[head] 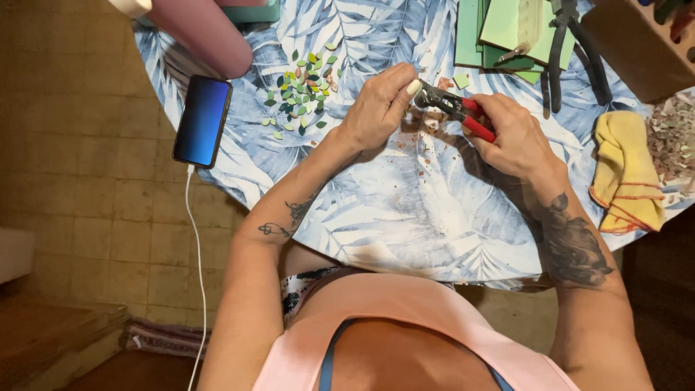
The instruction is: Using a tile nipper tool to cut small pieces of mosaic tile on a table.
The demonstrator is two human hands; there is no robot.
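My right hand (pixel 515 136) grips red-handled nippers (pixel 463 116) over a round table with a blue leaf-print cloth (pixel 405 210). The nippers' dark jaws point left toward my left hand (pixel 380 105), whose fingers pinch a small piece at the jaws; the piece itself is too small to make out. A scatter of small green, leaf-shaped cut pieces (pixel 300 90) lies on the cloth to the left of my left hand. Reddish crumbs (pixel 427 134) dot the cloth below the jaws.
A phone (pixel 203 119) with a white cable (pixel 195 239) lies at the table's left edge. Green tiles (pixel 507 32) and black pliers (pixel 572 51) sit at the back right. A yellow cloth (pixel 626 170) lies at the right, beside a pile of shards (pixel 673 134). A pink cylinder (pixel 206 32) is back left.
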